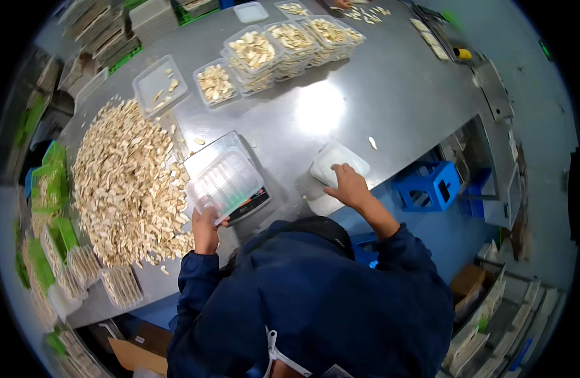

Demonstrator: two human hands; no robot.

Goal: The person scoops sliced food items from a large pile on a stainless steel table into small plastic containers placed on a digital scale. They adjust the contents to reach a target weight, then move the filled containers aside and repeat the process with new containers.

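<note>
My left hand (pixel 206 231) grips the near corner of an empty clear plastic tray (pixel 226 182), which is tilted over a digital kitchen scale (pixel 252 208) with a steel platform. My right hand (pixel 349 184) rests on or just above a white, rounded-square plastic lid or container (pixel 339 163) near the table's front edge; its thumb and fingers are spread, and whether they grip it cannot be told. Left of the scale lies a big heap of pale dried slices (pixel 129 184). One loose slice (pixel 372 142) sits to the right of the white plastic piece.
Stacked clear containers full of slices (pixel 254 49) stand on the steel table (pixel 394 94), beside a single filled one (pixel 216 84). A tray with a few slices (pixel 161 85) touches the heap. Packed slices (pixel 121 287) lie front left. A co-worker's hand (pixel 342 4) shows at the top.
</note>
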